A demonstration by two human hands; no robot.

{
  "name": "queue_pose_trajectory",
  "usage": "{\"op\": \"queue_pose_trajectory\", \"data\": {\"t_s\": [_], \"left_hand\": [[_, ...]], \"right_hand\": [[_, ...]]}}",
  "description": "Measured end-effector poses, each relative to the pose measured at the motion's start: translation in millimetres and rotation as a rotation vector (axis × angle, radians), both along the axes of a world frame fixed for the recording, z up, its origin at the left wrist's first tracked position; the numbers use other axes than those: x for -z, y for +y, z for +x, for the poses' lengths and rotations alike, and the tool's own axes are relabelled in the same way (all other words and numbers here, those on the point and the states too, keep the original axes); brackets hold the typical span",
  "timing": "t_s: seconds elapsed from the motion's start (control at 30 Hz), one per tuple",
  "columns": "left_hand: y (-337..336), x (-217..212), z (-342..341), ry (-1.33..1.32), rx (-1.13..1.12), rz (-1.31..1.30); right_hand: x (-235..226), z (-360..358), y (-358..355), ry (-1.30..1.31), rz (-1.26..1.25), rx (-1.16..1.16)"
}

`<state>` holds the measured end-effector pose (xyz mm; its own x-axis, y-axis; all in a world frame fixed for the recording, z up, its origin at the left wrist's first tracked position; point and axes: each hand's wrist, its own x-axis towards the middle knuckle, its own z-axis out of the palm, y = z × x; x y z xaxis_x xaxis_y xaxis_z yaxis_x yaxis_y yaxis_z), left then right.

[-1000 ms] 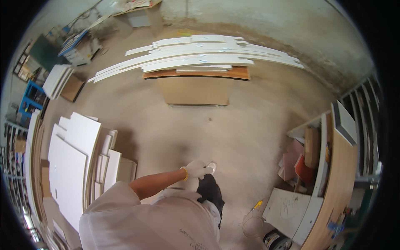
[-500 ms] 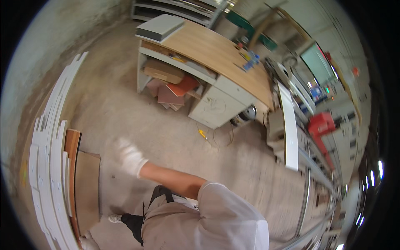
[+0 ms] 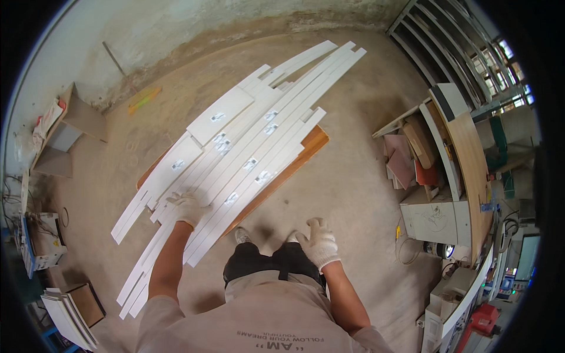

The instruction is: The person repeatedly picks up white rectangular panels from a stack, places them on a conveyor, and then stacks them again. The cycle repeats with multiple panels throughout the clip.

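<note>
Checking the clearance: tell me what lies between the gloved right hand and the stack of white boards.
In the head view, only bare concrete floor and the toes of the person's shoes separate the right hand from the white boards.

You stand in a woodworking workshop: long white cut panels (image 3: 247, 153) lie stacked over a brown board (image 3: 306, 150) on a bare concrete floor (image 3: 353, 176). A cluttered wooden workbench (image 3: 471, 165), metal racks (image 3: 447, 35) and more stacked panels (image 3: 67, 315) line the stained walls.
</note>
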<state>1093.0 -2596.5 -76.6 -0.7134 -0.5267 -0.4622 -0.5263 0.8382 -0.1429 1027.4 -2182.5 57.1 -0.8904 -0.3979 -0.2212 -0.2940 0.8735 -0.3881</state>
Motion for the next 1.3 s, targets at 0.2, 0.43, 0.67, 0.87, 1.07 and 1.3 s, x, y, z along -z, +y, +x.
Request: {"op": "queue_pose_trajectory", "data": {"t_s": [0.2,0.43,0.67,0.87,1.07,1.3], "left_hand": [[-8,-31,32,0.026,-0.042,0.144],[11,-15,70,0.035,-0.047,0.157],[-4,0,86,0.122,-0.135,0.081],[-24,-9,79,0.062,-0.097,0.143],[-33,-10,42,0.013,-0.042,0.089],[-31,-12,46,0.121,-0.013,0.071]], "right_hand": [[37,-11,-133,-0.284,0.107,-0.123],[89,8,-235,-0.291,0.074,-0.09],[135,23,-233,-0.362,0.081,0.134],[132,20,-251,-0.529,-0.075,0.403],[136,5,-237,-0.455,-0.522,0.561],[159,10,-209,-0.577,-1.229,1.235]]}}
